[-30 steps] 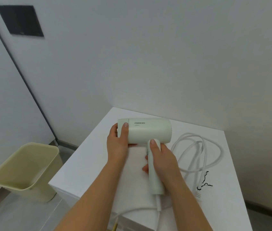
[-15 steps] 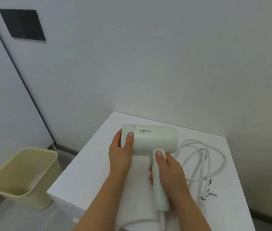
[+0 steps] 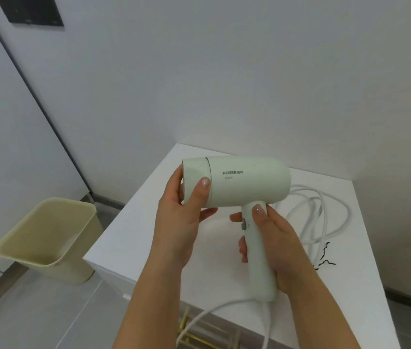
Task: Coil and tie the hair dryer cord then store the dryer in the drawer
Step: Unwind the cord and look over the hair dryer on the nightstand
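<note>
Beige bin (image 3: 48,238) on floor at left, beside white cabinet top (image 3: 136,222). L hand (image 3: 181,222) curls round nozzle end of pale green hair dryer (image 3: 247,182), thumb on near side, fingers behind. Dryer is held up over the top w/ barrel level. R hand (image 3: 272,238) wraps the handle, thumb near barrel. White cord (image 3: 325,215) lies in loose loops on top at right; rest drops from handle base over front edge. Black twist tie (image 3: 324,258) just beside loops.
</note>
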